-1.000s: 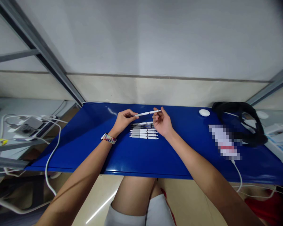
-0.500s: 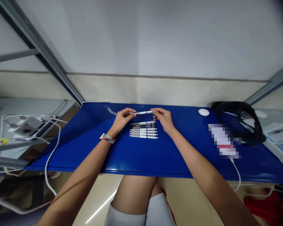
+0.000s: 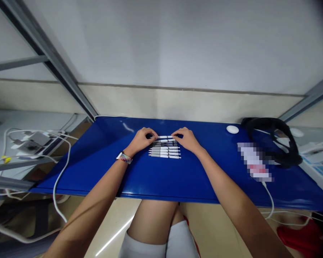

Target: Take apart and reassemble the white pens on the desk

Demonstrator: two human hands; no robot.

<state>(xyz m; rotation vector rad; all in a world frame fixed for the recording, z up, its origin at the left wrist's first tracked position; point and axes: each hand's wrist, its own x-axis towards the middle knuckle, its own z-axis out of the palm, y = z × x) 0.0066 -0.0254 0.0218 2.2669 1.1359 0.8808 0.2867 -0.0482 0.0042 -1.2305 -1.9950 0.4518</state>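
A white pen (image 3: 164,137) lies crosswise between my two hands, at the far side of a row of several pens (image 3: 165,153) on the blue table (image 3: 161,179). My left hand (image 3: 144,139) pinches the pen's left end between thumb and fingers. At its right end, my right hand (image 3: 186,138) pinches it in the same way. Side by side and nearly parallel, the pens in the row have white barrels and grey or dark grips pointing left. My fingers cover both tips of the held pen. A colourful band with a white piece (image 3: 124,157) circles my left wrist.
On the right of the table are a white oval object (image 3: 232,129), a black looped strap (image 3: 271,122) and a blurred-out device (image 3: 254,161) with a white cable (image 3: 270,197). White cables and chargers (image 3: 37,139) sit at the left. Metal posts (image 3: 67,82) rise at both sides.
Both hands have brought the pen down and nearer to me, from above the table to the far side of the row. It now sits close beside the other pens.
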